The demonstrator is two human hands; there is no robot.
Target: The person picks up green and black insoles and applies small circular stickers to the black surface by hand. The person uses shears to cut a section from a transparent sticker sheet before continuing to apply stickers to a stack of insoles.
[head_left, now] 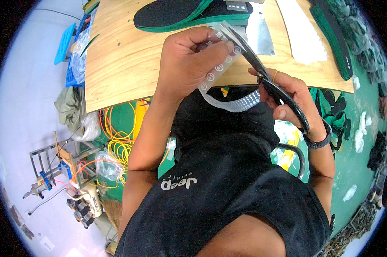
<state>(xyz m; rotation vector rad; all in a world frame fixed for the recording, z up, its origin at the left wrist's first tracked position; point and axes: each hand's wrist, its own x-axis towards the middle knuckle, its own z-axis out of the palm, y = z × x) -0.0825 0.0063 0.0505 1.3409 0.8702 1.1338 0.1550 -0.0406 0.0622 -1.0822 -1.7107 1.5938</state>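
Note:
My left hand [191, 60] pinches a translucent strip of white printed labels [219, 67] between thumb and fingers, above the near edge of the wooden table. The strip's lower end curls down and to the right, toward my other hand. Black-handled scissors [265, 77] are in my right hand [294, 92], their blades apart and pointing up and left. The strip's top end lies at the blades, close to my left thumb. Just beyond, black insoles with green edges [168, 15] are stacked on the table, a pale label on one.
On the wooden table [120, 64] lie a metal plate [260, 34], a white sheet [302, 32] and more insoles [332, 38] at right. Blue crates [73, 60] stand left. Orange and yellow hoses [120, 141] coil on the green floor near a compressor [90, 199]. Dark bundles line the far right.

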